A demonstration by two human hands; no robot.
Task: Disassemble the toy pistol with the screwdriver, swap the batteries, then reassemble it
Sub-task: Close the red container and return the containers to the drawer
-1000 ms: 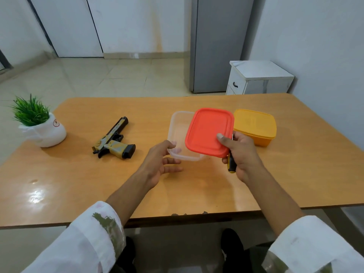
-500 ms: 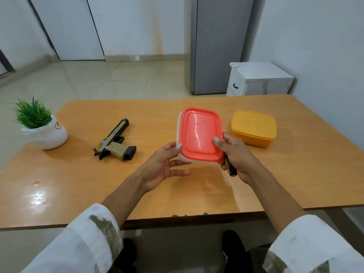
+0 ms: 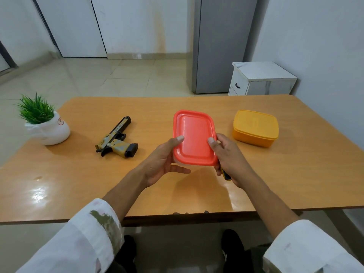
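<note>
The red-lidded box is pinched between both thumbs, left hand cupped beneath, right hand also closed around the screwdriver, presumably kept ready. Left of the fingers, the toy pistol lies untouched on the bench; beyond-right, a yellow box.

Potted plant table's left — yellow box right, lid on.

A plain home room: wooden table, tiled floor, grey fridge, small white cabinet, potted plant
</note>
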